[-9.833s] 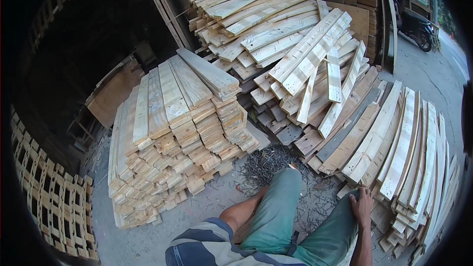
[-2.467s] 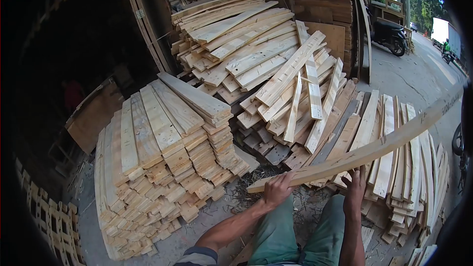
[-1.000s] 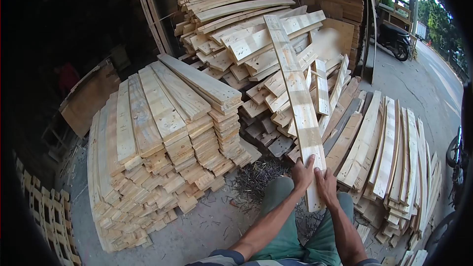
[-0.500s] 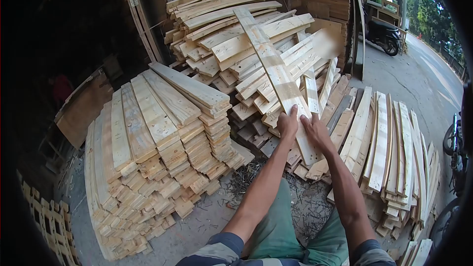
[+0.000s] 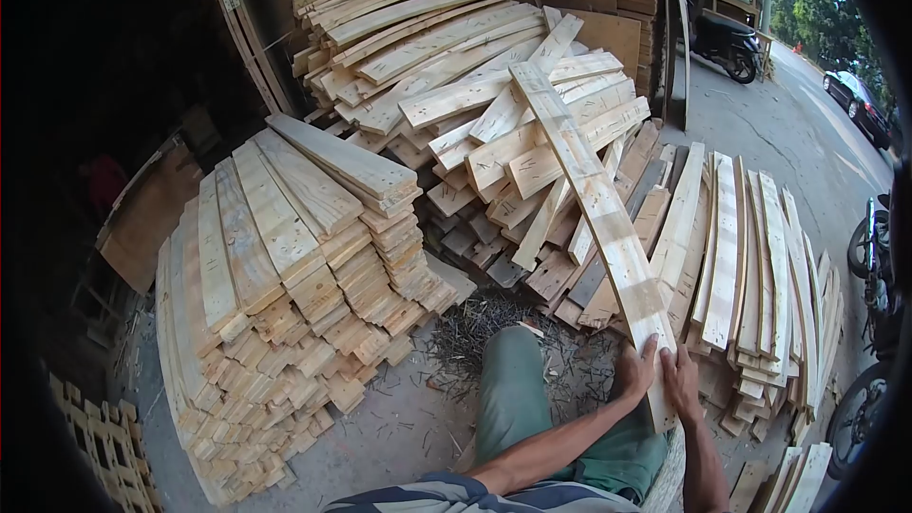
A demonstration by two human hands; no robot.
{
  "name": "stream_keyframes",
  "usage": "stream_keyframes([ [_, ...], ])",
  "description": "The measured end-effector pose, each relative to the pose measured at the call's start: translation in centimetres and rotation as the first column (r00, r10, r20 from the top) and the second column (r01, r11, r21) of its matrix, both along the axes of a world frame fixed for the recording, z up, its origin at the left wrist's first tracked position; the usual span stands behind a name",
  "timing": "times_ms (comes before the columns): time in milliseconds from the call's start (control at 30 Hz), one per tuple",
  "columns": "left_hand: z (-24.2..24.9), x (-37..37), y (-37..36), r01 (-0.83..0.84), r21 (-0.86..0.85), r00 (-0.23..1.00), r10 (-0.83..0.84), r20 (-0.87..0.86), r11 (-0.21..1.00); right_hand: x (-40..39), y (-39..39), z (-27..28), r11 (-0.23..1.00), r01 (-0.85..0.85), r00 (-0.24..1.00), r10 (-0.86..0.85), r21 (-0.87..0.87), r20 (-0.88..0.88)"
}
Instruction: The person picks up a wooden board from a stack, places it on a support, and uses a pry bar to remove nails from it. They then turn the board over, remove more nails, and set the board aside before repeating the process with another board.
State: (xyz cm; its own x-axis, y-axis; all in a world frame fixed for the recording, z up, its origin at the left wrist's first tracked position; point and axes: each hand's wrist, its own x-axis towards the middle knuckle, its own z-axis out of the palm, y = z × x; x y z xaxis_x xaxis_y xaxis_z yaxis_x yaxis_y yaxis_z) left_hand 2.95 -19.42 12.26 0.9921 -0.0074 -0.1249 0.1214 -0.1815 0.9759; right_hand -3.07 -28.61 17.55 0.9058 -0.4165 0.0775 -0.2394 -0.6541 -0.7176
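Observation:
A long pale wooden plank is in both my hands, slanting from near my right knee up over the heap of planks. My left hand grips its left edge close to the near end, thumb lying on top. Opposite it, my right hand is wrapped round the right edge, its thumb also on the upper face. The undersides of my fingers are hidden by the wood. Under the plank's far end is a loose heap of planks, several with nails or nail marks.
To my left stands a tall neat stack of planks. On my right, another row of planks leans together. Bent nails litter the ground before my knee. Motorbikes and a dark car are by the road.
The plank and both my hands have moved right and nearer my body. My view has shifted slightly, and a dark car has come into sight on the road.

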Motion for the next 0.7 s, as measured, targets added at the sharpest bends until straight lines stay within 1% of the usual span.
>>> stream_keyframes([
  [67, 0.7, -2.1, 0.5, 0.007, -0.073, 0.998, -0.002, 0.069, 0.997, -2.1, 0.2, 0.0, 0.998, 0.046, 0.999, -0.045, 0.050, -0.025],
  [200, 3.2, -1.3, 1.5, -0.007, -0.038, 0.996, 0.011, 0.090, 0.999, -1.2, 1.3, 0.4, 0.998, 0.064, 0.998, -0.064, 0.026, 0.027],
  [267, 5.4, 1.3, 2.4, -0.063, -0.090, 0.969, 0.082, 0.234, 0.994, 1.8, 2.3, 1.8, 0.994, 0.046, 0.989, -0.059, 0.101, 0.135],
  [300, 6.7, 3.3, 3.3, -0.061, -0.007, 0.970, 0.061, 0.234, 0.998, 3.9, 2.8, 2.2, 0.999, 0.001, 0.970, -0.014, 0.053, 0.242],
  [333, 8.2, 5.3, 4.1, -0.075, -0.048, 0.955, 0.086, 0.283, 0.996, 6.0, 3.0, 3.4, 0.997, -0.014, 0.993, 0.005, 0.075, 0.120],
  [367, 10.3, 7.5, 5.3, -0.105, -0.054, 0.935, 0.118, 0.336, 0.993, 8.2, 4.6, 6.1, 0.995, -0.041, 0.991, 0.028, 0.092, 0.134],
  [400, 11.2, 10.4, 6.3, -0.134, -0.047, 0.912, 0.142, 0.386, 0.990, 10.6, 5.8, 8.1, 0.992, -0.068, 0.992, 0.056, 0.104, 0.118],
  [433, 13.4, 12.7, 7.6, -0.173, -0.042, 0.922, 0.177, 0.344, 0.984, 13.4, 6.7, 9.0, 0.979, -0.122, 0.982, 0.095, 0.164, 0.166],
  [467, 15.1, 15.4, 9.3, -0.190, -0.032, 0.890, 0.186, 0.416, 0.981, 16.3, 7.7, 10.0, 0.976, -0.159, 0.974, 0.131, 0.148, 0.184],
  [500, 16.3, 18.3, 10.8, -0.211, -0.016, 0.892, 0.199, 0.406, 0.977, 18.6, 9.1, 11.6, 0.969, -0.203, 0.963, 0.173, 0.138, 0.204],
  [567, 18.8, 23.1, 14.4, -0.297, 0.204, 0.906, 0.208, 0.368, 0.933, 24.0, 11.7, 12.8, 0.954, -0.288, 0.943, 0.266, 0.088, 0.200],
  [600, 20.0, 24.7, 16.2, -0.300, 0.264, 0.920, 0.205, 0.335, 0.916, 25.6, 13.3, 13.7, 0.937, -0.350, 0.915, 0.340, 0.010, 0.216],
  [633, 19.8, 27.0, 18.0, -0.256, 0.259, 0.946, 0.185, 0.267, 0.932, 28.6, 14.4, 12.8, 0.932, -0.356, 0.926, 0.342, 0.073, 0.159],
  [667, 18.9, 29.3, 19.8, -0.171, 0.252, 0.977, 0.131, 0.169, 0.952, 29.9, 15.3, 12.9, 0.912, -0.411, 0.904, 0.409, -0.016, 0.126],
  [700, 18.4, 29.1, 20.7, -0.183, 0.260, 0.978, 0.149, 0.145, 0.948, 30.3, 15.9, 11.7, 0.875, -0.460, 0.865, 0.481, -0.152, 0.146],
])
